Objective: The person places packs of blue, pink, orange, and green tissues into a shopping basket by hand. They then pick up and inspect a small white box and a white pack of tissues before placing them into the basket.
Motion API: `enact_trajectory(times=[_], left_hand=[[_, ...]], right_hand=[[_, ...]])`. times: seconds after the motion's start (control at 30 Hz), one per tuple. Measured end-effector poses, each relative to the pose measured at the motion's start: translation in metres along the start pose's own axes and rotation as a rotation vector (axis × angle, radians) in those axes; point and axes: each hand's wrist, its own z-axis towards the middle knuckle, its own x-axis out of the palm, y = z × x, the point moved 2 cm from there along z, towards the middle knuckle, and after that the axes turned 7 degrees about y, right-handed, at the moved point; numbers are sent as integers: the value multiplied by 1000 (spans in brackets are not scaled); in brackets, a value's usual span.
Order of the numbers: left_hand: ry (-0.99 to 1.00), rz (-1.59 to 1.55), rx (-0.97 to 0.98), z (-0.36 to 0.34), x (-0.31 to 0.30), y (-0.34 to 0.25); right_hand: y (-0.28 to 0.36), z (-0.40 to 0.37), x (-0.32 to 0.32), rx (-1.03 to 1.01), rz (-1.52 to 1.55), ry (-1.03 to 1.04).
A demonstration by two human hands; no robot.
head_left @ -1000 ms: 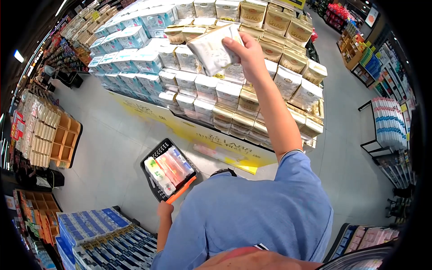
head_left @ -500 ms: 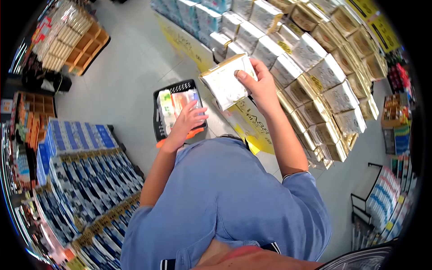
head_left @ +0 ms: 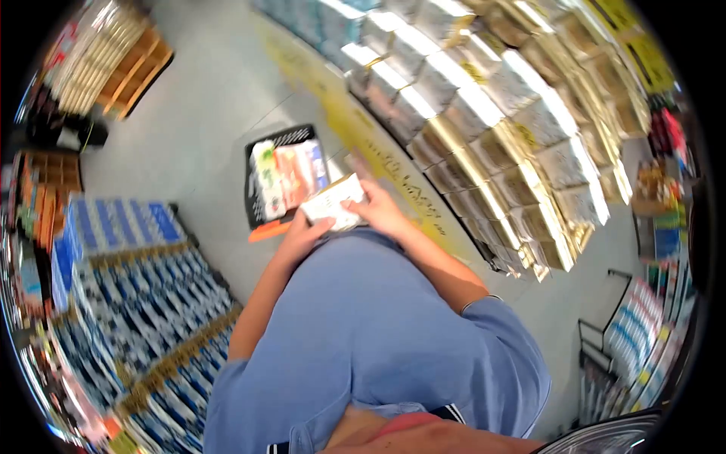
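A pack point(head_left: 334, 200) is pinched by left fingers point(head_left: 323, 225) and right fingers point(head_left: 353, 206); past the basket's far edge point(head_left: 293, 135), floor point(head_left: 208, 113) is seen.

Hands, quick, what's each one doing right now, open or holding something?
Left hand: closed, holding one end of the pack.
Right hand: closed, holding the other end.

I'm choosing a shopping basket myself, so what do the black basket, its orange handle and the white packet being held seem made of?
Basket: probably moulded plastic, fairly matte, judging by the regular holes in its wall. Orange handle: likely plastic too, evenly coloured, though coated metal is possible. White packet: perhaps glossy plastic film, given its bright glare; blur leaves coated paper possible.
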Motion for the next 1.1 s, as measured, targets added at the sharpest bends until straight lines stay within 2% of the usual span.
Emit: enact_trajectory(times=[0.07, 0.13, 0.17, 0.2, 0.27, 0.33, 0.43, 0.5, 0.53, 0.6, 0.67, 0.77, 0.83, 0.87, 0.93, 1.0, 1.1], left_hand=[[-110, 99, 100, 8, -11, 11], [-115, 304, 177, 11, -14, 8], [-159, 625, 208, 11, -14, 1], [-114, 704, 302, 14, -6, -5], [52, 702, 234, 15, 10, -17], [162, 685, 250, 17, 25, -27], [246, 549, 207, 29, 27, -21], [249, 450, 132, 32, 31, -23], [264, 455, 140, 34, 35, -24], [240, 293, 114, 36, 35, -23], [280, 288, 123, 34, 30, -21], [295, 345, 96, 25, 16, -21], [277, 196, -25, 18, -3, -18], [284, 196, -26, 12, -10, -17], [277, 216, 72, -1, -24, -16], [246, 237, 70, -14, -39, -16], [248, -13, 43, -34, -60, -17]], right_hand=[[-11, -2, -6, -110, -274, -116], [8, -10, -1, -39, -312, -100], [18, -16, 1, -66, -418, -101], [25, -19, 3, -86, -524, -84], [28, -23, 3, -141, -607, -2], [30, -30, 1, -218, -651, -29], [28, -46, -7, -197, -591, -77], [19, -56, -9, -144, -441, -297], [14, -59, -6, -150, -445, -312], [4, -64, -1, -136, -51, -503], [-2, -66, 7, -123, 4, -520], [-3, -66, 26, -81, -21, -504], [0, -62, 41, -62, -109, -453], [0, -61, 49, -34, -193, -395], [-4, -53, 65, -12, -176, -348], [-4, -45, 84, 9, -181, -269], [3, -35, 108, 38, -230, -242]])
